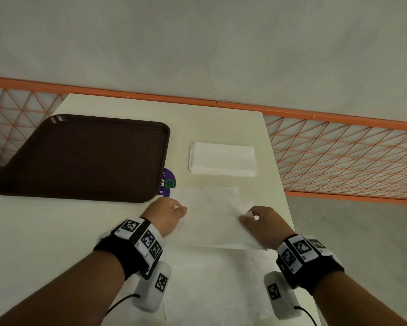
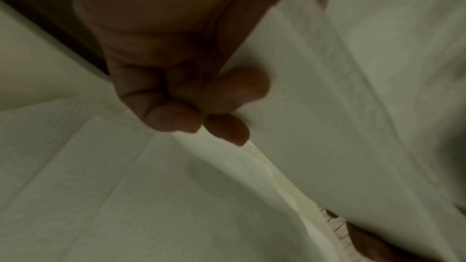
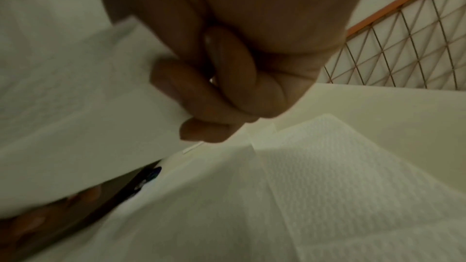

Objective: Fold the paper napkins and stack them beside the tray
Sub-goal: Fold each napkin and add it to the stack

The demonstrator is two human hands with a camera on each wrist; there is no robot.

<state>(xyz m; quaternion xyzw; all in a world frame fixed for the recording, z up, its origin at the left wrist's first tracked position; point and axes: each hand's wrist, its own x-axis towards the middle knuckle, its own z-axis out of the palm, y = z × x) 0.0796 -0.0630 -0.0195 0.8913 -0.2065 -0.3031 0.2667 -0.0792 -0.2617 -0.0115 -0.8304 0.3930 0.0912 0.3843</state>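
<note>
A white paper napkin [image 1: 211,217] is held above the table between both hands. My left hand [image 1: 172,214] pinches its left edge between thumb and fingers [image 2: 227,95]. My right hand [image 1: 256,220] pinches the right edge, fingers [image 3: 206,95] curled round the paper. More unfolded napkins [image 1: 209,285] lie flat under it near the front. A stack of folded napkins [image 1: 222,159] sits to the right of the dark brown tray [image 1: 82,158], which holds nothing.
A purple round sticker [image 1: 169,182] shows on the table [image 1: 45,231] beside the tray's right edge. An orange wire-mesh railing [image 1: 343,156] runs behind and to the right of the table. The table's right edge is close to my right wrist.
</note>
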